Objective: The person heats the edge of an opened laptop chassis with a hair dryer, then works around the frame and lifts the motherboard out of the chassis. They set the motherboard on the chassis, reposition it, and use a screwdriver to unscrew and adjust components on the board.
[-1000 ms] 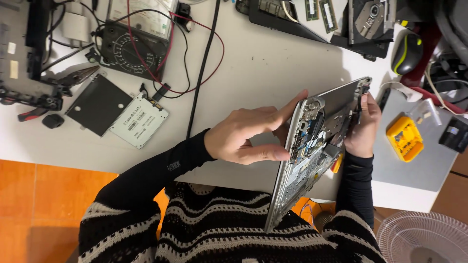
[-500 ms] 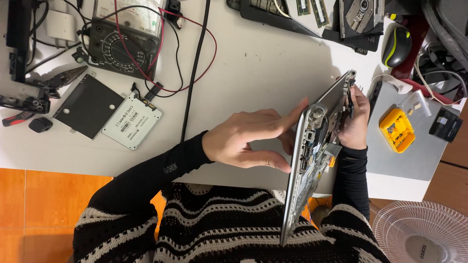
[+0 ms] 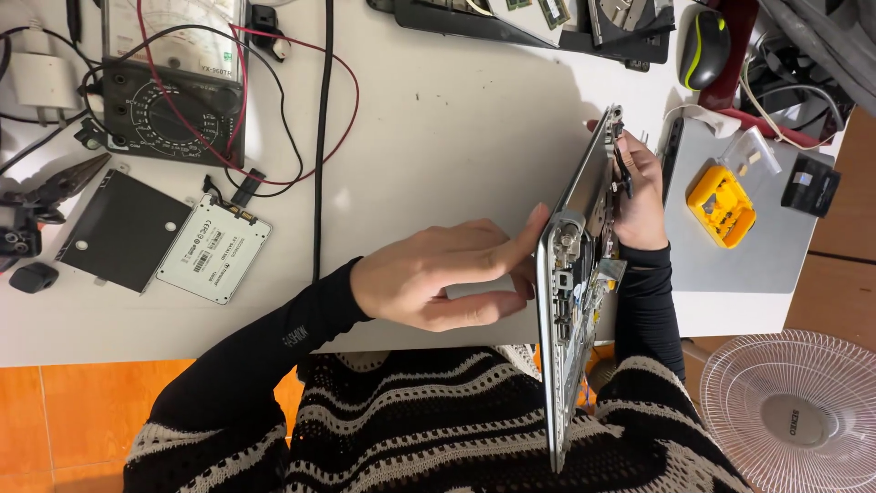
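Both hands steady an opened laptop chassis point(image 3: 575, 274) standing on edge over the white table point(image 3: 438, 119). Left hand point(image 3: 447, 274), at its 9 o'clock, presses spread fingers against the casing; right hand point(image 3: 639, 196), at 2 o'clock, grips the far edge.
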